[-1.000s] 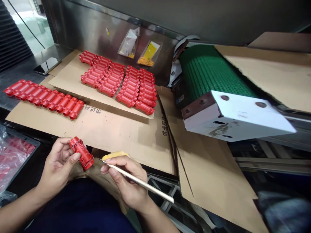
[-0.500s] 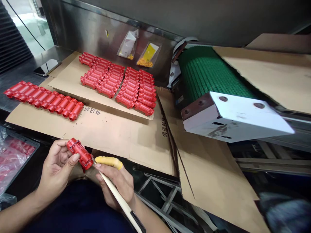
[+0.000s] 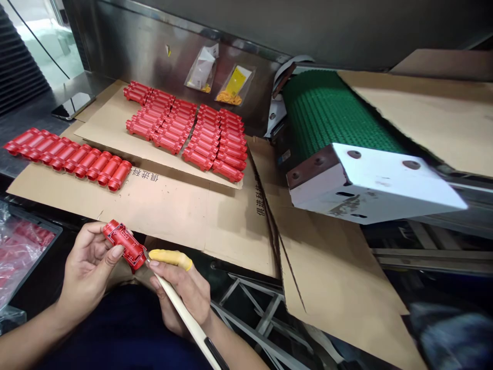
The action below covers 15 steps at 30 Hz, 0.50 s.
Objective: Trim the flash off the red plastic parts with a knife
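My left hand [image 3: 87, 270] is closed round one end of a red plastic tubular part [image 3: 125, 244], pinching it between thumb and fingers above my lap. The part is tilted, with dark outlines and cutouts on its upper face. My right hand [image 3: 187, 290] grips a knife [image 3: 185, 312] with a long pale handle and a small metal blade. Its tip touches, or lies right at, the part's near right end. A yellow finger cot [image 3: 171, 258] covers the right index finger, which rests along the blade.
Rows of similar red parts [image 3: 181, 126] lie on cardboard [image 3: 173, 210]; another row [image 3: 73, 156] lies to the left. A green conveyor belt [image 3: 335, 113] with a white metal end stands right. Two small plastic bags [image 3: 235, 85], a phone [image 3: 73, 105] and a plastic-lined crate [image 3: 54, 241] are around.
Both hands, with the part and the knife, have shifted very slightly left in view, much as the whole scene has. The grip of each hand looks the same.
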### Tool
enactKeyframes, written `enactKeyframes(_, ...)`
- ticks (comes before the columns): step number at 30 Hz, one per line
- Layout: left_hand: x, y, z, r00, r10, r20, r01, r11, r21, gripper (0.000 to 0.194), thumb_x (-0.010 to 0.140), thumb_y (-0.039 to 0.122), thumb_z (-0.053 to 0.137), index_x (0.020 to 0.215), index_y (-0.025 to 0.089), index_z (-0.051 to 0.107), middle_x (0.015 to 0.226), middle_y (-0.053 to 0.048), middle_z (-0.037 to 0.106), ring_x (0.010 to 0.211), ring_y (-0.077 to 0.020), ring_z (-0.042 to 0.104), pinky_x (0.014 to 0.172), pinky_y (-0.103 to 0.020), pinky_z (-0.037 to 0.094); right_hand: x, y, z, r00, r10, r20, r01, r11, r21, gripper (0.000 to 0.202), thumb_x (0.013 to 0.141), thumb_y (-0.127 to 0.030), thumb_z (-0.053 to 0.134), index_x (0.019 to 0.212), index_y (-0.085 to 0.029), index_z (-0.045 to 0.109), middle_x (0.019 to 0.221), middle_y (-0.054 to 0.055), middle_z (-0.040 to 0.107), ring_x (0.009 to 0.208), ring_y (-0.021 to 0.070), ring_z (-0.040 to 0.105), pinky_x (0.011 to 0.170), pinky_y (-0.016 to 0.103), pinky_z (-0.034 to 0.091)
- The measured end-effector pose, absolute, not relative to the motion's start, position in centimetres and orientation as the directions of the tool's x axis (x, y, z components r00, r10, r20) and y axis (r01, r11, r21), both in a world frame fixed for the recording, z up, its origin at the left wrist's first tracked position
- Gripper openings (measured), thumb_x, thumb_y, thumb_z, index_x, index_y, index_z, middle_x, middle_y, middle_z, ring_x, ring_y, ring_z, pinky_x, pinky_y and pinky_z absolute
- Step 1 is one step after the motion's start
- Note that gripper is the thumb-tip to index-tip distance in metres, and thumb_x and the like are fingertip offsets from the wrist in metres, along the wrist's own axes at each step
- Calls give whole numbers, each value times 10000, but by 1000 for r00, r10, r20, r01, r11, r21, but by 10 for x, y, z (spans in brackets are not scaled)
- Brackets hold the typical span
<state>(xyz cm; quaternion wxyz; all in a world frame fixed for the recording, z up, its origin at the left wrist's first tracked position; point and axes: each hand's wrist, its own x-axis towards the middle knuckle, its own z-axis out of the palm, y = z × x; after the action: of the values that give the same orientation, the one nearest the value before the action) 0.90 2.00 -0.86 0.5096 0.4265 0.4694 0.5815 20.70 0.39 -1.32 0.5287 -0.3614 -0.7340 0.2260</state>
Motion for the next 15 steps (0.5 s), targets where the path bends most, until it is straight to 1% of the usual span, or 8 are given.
enactKeyframes(3, 8, 18, -12, -142, 990, 12, -219, -43, 975, 238, 954, 199, 791, 1148, 280, 680, 1096, 6, 816, 937, -135, 791, 860, -182, 634, 205, 2, -13, -168, 765, 622, 306, 640, -704, 350, 995, -78, 615, 1332, -157, 666, 1165, 155, 799, 1096, 241, 787, 913, 330, 704)
enactKeyframes(6, 8, 18, -13, -165, 986, 23, -233, -62, 971, 255, 942, 186, 804, 1146, 284, 687, 1119, 22, 826, 952, -125, 795, 884, -173, 632, 204, 1, -13, -142, 774, 617, 293, 628, -721, 323, 996, -75, 617, 1306, -148, 671, 1150, 154, 800, 1118, 241, 779, 934, 339, 696)
enactKeyframes(9, 9, 21, -10, -181, 982, 55, -195, -91, 977, 237, 930, 198, 817, 1122, 266, 696, 1067, 17, 832, 910, -125, 802, 844, -160, 634, 206, 3, -13, -140, 796, 589, 250, 604, -756, 312, 995, -70, 622, 1289, -156, 681, 1156, 147, 797, 1113, 240, 779, 924, 350, 694)
enactKeyframes(13, 10, 23, -5, -192, 977, 92, -117, -116, 986, 217, 927, 209, 817, 1102, 253, 697, 981, 20, 808, 863, -118, 797, 719, -113, 606, 212, 8, -9, -182, 826, 534, 171, 561, -810, 284, 998, -85, 643, 1260, -185, 690, 1142, 120, 803, 1089, 233, 786, 895, 339, 696)
enactKeyframes(15, 10, 23, -3, -195, 977, 89, -108, -112, 988, 216, 925, 206, 817, 1099, 248, 697, 975, 19, 801, 850, -112, 793, 710, -106, 600, 214, 9, -6, -192, 822, 536, 147, 564, -813, 288, 993, -77, 654, 1257, -184, 694, 1155, 121, 798, 1090, 221, 781, 899, 320, 691)
